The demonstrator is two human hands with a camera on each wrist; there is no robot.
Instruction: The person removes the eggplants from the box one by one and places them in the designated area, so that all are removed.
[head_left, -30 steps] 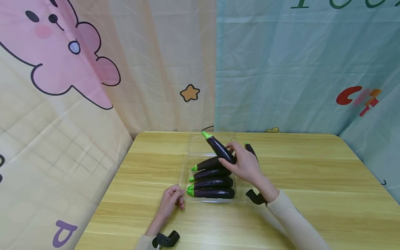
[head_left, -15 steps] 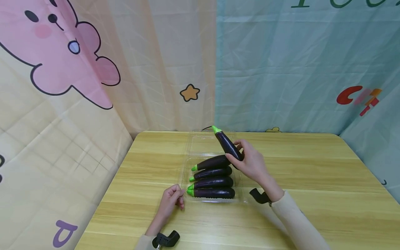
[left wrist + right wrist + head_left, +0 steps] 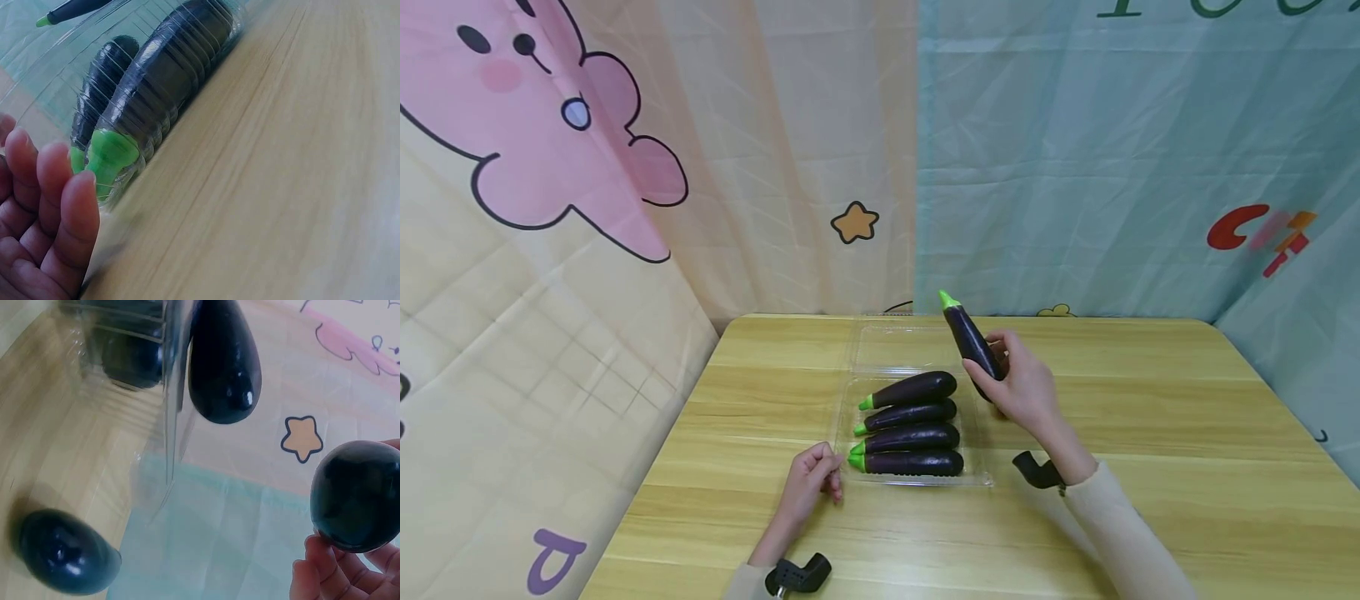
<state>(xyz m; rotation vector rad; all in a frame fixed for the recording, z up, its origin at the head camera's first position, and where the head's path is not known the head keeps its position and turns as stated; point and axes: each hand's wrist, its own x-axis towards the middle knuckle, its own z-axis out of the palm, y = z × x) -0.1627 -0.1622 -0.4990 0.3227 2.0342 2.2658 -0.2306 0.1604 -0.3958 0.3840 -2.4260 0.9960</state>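
Eggplant aloft [image 3: 970, 337]: held just off the 1 o'clock corner of a clear box [image 3: 973, 450], green stem tipped toward 11 o'clock.
Step in hand: mid-transfer, I'd judge, one eggplant between box and table [image 3: 1217, 467]; which way it is bound, I cannot tell.
Next move: calls, by my reading, for a firm hold on slick skin, a path clear of the box's rim, and a gentle set-down so the round body does not roll.
Right hand [image 3: 1022, 387]: thumb and fingers wrap the blunt end, thumb on the near side.
Left hand [image 3: 811, 475]: poised at the box's 8 o'clock corner, just beside the wall, fingers loosely curled and holding nothing; whether they touch plastic, I cannot tell.
Box: open, with four eggplants [image 3: 913, 438] packed side by side, stems toward 9 o'clock, blunt ends toward 3; the farthest lies slanted.
Lid [image 3: 895, 348]: transparent, laid back at 12 o'clock, apparently hinged to the box.
Loose eggplant [image 3: 69, 553]: on the table outside the box, caught by the right wrist view; from the head view it is hidden, probably by the right hand.
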